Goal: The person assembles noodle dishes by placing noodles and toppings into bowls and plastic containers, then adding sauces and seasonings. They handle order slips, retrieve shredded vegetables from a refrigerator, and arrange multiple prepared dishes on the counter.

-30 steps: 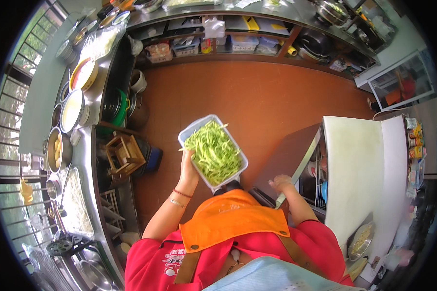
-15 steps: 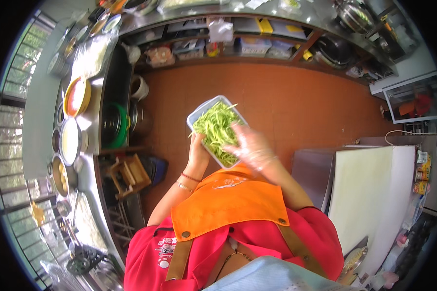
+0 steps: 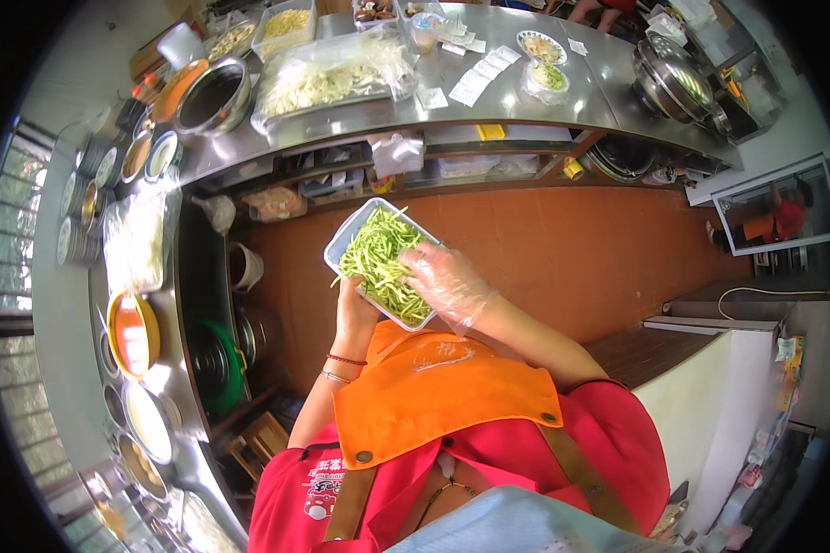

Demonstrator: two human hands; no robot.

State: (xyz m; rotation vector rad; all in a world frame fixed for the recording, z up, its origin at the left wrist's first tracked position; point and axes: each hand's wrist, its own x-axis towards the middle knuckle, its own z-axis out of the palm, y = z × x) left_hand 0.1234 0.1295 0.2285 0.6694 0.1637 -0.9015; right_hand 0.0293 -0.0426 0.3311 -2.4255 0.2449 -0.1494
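A pale translucent plastic tub [image 3: 340, 240] is held in front of my orange apron, tilted. Thin green vegetable shreds [image 3: 375, 260] heap up in it, some hanging over its rim. My left hand [image 3: 354, 311] is closed on the tub's near left side, with its fingers partly hidden underneath. In a clear plastic glove, my right hand [image 3: 447, 284] reaches in from the right, its fingers curled into the shreds. How much it grips is hidden.
A steel counter [image 3: 392, 129] runs across the far side, carrying a bagged tray of pale slices [image 3: 332, 85], a dark-filled pot [image 3: 214, 100], paper slips [image 3: 484, 76] and a bowl [image 3: 546, 81]. Along the left counter stand a yellow-rimmed bowl [image 3: 135, 334] and several pots. A white-topped unit [image 3: 687, 405] stands right.
My view has tilted up, showing more of the far counter. The gloved right hand, blurred and more spread earlier, now has its fingers curled in the shreds. The left hand keeps hold of the tub.
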